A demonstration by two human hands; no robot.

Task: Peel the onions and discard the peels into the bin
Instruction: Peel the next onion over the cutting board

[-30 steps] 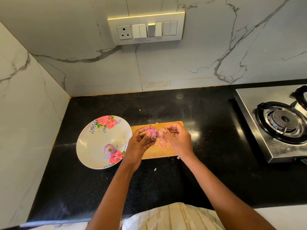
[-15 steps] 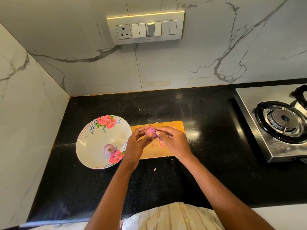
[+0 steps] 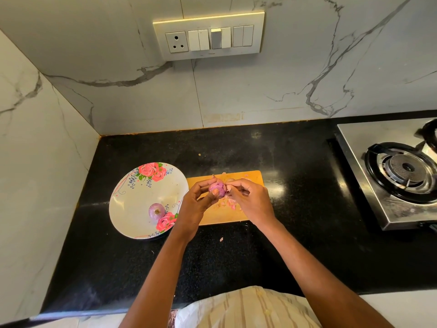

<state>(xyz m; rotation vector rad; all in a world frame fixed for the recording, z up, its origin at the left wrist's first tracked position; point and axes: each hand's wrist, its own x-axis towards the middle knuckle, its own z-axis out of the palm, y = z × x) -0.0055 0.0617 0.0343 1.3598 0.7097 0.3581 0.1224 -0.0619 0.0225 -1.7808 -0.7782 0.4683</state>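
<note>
My left hand grips a small purple onion between thumb and fingers, just above the wooden cutting board. My right hand pinches at the onion's right side with its fingertips. Pink peel scraps lie on the board under my hands. A second purple onion sits in the white flowered plate to the left of the board. No bin is in view.
A steel gas stove stands at the right on the black countertop. One peel scrap lies on the counter in front of the board. Marble walls close the back and left; a switch panel is on the back wall.
My right hand let a loosened peel drop and came back to the onion's right side. The left hand turned the onion slightly. The onion in the plate stayed put.
</note>
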